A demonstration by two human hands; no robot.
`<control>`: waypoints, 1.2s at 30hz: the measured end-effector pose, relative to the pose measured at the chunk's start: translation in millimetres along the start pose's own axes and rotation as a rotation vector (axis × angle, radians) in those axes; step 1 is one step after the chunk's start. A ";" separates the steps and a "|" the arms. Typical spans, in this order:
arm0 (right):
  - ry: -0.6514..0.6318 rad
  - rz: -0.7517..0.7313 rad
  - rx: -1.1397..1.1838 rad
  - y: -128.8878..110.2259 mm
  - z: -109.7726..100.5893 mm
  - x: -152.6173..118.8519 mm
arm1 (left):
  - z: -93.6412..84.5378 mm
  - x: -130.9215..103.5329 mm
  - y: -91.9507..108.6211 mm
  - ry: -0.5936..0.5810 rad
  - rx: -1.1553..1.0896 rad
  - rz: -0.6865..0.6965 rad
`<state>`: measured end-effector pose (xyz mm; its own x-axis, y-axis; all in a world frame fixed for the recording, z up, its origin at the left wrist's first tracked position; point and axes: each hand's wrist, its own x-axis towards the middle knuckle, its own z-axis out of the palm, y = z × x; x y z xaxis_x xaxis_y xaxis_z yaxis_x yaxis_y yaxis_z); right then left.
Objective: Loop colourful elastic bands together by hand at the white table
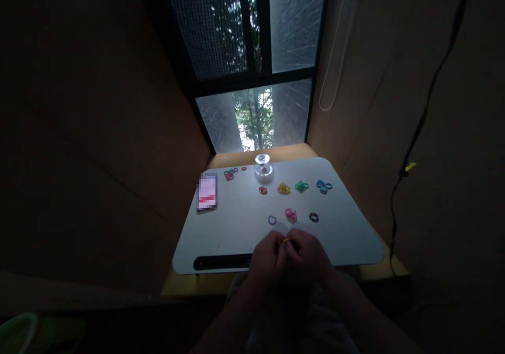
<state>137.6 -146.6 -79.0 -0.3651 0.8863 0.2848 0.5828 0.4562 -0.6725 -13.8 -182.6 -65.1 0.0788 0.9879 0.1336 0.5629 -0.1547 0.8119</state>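
Head camera: left hand (269, 255) and right hand (308, 250) met, fingers pinching a yellow band (286, 240) between them, pink bands (291, 215) lying just beyond on the counter (232, 230).

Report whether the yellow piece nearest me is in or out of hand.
In: the yellow piece shows between left hand and right hand fingertips.

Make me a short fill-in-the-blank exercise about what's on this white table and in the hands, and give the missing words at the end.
1. The left hand and right hand hold a small ____ item.
2. The yellow pile lies between the red pile and the ____ pile.
3. Between the purple band and the dark band lies a ____ pile.
4. The clear jar stands nearer the table's ____ edge than its near one.

Missing words: yellow; green; pink; far.
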 end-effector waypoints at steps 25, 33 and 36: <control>-0.090 0.034 0.049 -0.3 -4.3 3.9 | -1.2 6.8 -8.6 -0.033 -0.170 -0.052; -0.042 0.023 0.050 0.0 -1.5 6.0 | 0.5 9.0 -5.5 0.015 -0.129 -0.034; -0.031 0.030 0.056 0.3 -0.2 5.8 | 0.8 8.2 -4.1 0.037 -0.127 -0.026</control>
<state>135.8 -141.3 -77.4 -0.3712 0.8961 0.2433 0.5526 0.4238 -0.7177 -14.7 -173.8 -67.8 0.0339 0.9908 0.1308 0.4556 -0.1318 0.8804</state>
